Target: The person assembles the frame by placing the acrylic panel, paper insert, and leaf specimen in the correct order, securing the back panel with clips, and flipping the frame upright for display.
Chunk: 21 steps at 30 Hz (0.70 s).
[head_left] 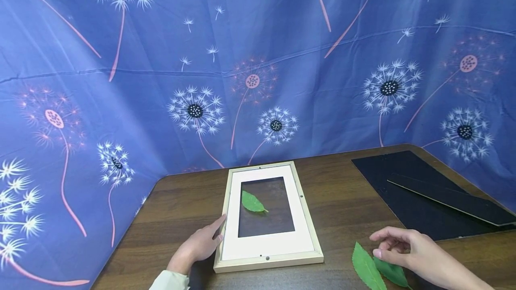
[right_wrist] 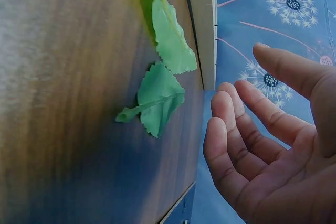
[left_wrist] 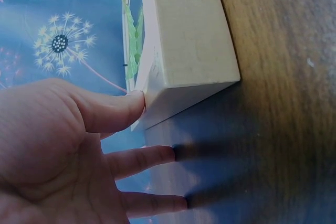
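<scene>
A pale wooden picture frame (head_left: 268,261) with a white mat (head_left: 242,249) lies flat on the table. One green leaf (head_left: 252,202) rests inside the mat's window, toward its upper left. At the frame's left side is my left hand (head_left: 200,246); its thumb touches the frame's edge in the left wrist view, and other fingers stretch out past the corner. My right hand (head_left: 417,252) hovers over the table with fingers loosely bent and nothing held. Close by it lie two more leaves, one serrated leaf (head_left: 367,266) in front and a darker leaf (head_left: 392,273) partly covered by the hand.
A black backing board (head_left: 387,164) lies at the table's right, with a folded black stand flap (head_left: 447,198) angled across it. Behind the brown wooden table (head_left: 173,205) hangs a blue dandelion-print cloth (head_left: 306,79), which also encloses both sides.
</scene>
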Available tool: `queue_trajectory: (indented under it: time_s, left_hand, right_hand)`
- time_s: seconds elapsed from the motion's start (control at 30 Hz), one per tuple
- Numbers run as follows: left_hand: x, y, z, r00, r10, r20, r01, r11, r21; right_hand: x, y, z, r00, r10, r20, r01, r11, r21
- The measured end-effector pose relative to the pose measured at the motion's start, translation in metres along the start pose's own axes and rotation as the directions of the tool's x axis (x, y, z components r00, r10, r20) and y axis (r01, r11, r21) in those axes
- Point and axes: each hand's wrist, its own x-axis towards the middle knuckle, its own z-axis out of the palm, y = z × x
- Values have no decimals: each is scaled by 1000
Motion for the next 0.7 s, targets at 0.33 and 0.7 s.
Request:
queue_trajectory:
  time_s: [0.33, 0.7]
  left_hand:
    - [-1, 0, 0, 1000, 9, -7, -9, 1000, -7]
    - [-1, 0, 0, 1000, 10, -13, -10, 1000, -4]
  right_hand:
    - [-8, 3, 4, 995, -1, 99, -4, 999, 54]
    - [-16, 7, 19, 989, 64, 134, -76, 993, 85]
